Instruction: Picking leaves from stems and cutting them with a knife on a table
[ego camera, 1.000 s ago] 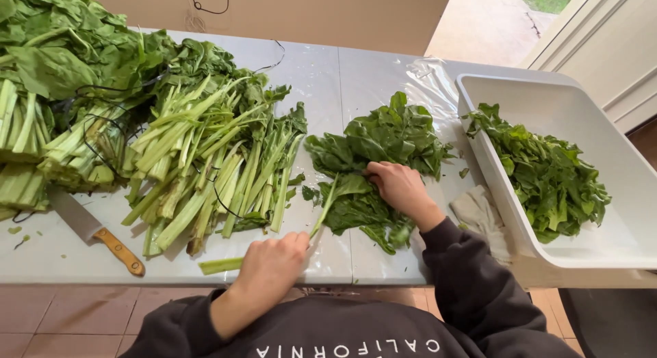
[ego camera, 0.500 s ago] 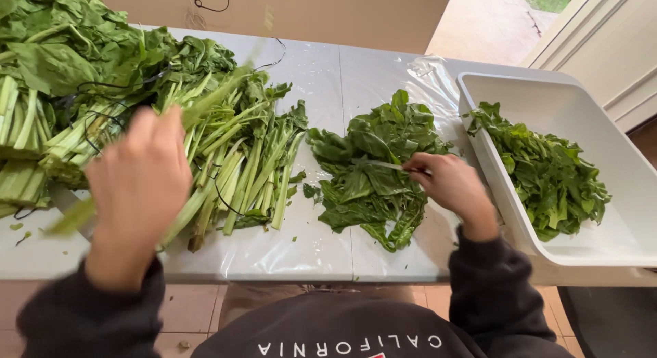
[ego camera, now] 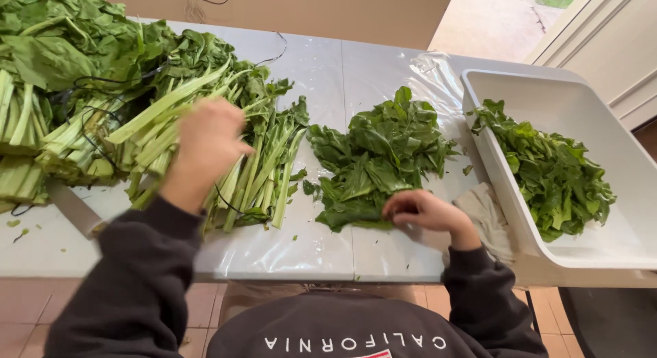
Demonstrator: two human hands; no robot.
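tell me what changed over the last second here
The left hand swung from the table's near edge, where it held a stalk, out over the pile of stripped stalks. The right hand slid nearer, to the leaf pile's edge. The white tub of leaves stayed put.

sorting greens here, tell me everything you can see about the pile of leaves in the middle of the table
The pile of leaves is a loose heap of dark green, crinkled, stemless leaves, lying flat on the clear plastic sheet covering the table. It sits between the stripped stalks and the white tub, touching neither. The right hand rests at its near edge, fingers on the leaves.
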